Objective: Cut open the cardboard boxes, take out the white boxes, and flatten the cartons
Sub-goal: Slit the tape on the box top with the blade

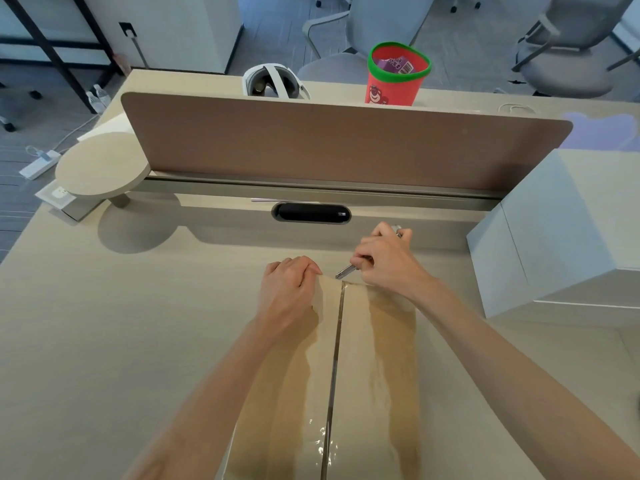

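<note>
- Table (pixel 104 341): pale wood surface. It carries the cardboard box, which stands directly in front of the person and runs from the near edge of view towards the divider.
- Pale box (pixel 554 230): large, standing on the table well to the right of both hands. Whether it is one of the white boxes cannot be told.
- Cardboard box (pixel 363 358): closed, with its two top flaps meeting at the centre. Judged light and fairly stiff, though the flaps would likely flex under pressure. Best held at a far corner or edge, away from the blade's path.
- Tape seam (pixel 334 358): glossy clear tape runs along the centre join between the two forearms. Judged slick and thin. Whether it is already slit cannot be told.
- Left hand (pixel 289 289): fingers curled over the far left edge of the box top, bracing it just beside the seam.
- Right hand (pixel 384 261): clenched round the cutter, at the far end of the seam.
- Cutter (pixel 346 270): slim and metallic, with its tip angled down at the seam's far end, between the two hands.
</note>
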{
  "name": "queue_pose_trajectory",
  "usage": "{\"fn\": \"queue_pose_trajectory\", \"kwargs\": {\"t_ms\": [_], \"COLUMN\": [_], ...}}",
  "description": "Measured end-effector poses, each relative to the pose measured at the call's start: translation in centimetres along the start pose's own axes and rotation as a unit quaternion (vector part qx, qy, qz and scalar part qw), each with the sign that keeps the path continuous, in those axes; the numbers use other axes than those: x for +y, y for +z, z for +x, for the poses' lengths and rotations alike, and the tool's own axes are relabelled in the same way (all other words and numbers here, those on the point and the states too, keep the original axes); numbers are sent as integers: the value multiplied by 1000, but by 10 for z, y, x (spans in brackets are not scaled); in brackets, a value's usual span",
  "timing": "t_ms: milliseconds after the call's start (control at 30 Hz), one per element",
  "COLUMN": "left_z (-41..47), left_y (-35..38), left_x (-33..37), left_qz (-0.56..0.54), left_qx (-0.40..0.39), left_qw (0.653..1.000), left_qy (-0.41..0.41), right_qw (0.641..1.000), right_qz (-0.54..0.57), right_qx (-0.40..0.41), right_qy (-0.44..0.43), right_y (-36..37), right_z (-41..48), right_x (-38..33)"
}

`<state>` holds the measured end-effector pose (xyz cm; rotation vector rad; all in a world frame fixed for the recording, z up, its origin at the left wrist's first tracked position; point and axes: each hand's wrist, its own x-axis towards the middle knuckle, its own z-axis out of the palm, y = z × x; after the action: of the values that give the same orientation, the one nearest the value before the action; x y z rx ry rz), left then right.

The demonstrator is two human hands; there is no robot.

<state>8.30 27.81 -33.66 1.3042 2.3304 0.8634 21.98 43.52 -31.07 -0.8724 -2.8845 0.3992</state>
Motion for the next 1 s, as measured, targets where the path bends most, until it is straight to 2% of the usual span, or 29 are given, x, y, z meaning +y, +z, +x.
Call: {"fn": "queue_pose_trajectory", "kwargs": {"t_ms": [333,567,767,1000], "left_z": [-1,-4,0,0], "left_y": [0,2,10,13], "left_x": [0,1,7,3], "left_qz": [1,38,101,75], "left_qx": [3,18,-28,1], "left_qw": [1000,999,994,996], "left_qy": [2,32,38,42], "right_qw": [999,998,1000,1000], "right_qz": [-39,-28,-17,-14], "right_qx": [-7,-56,9,4], "right_qy": [-18,-22,15,14], "right_y": [-4,-19,-16,0], "right_z": [0,-2,-6,0], "right_x": [8,19,14,5]}}
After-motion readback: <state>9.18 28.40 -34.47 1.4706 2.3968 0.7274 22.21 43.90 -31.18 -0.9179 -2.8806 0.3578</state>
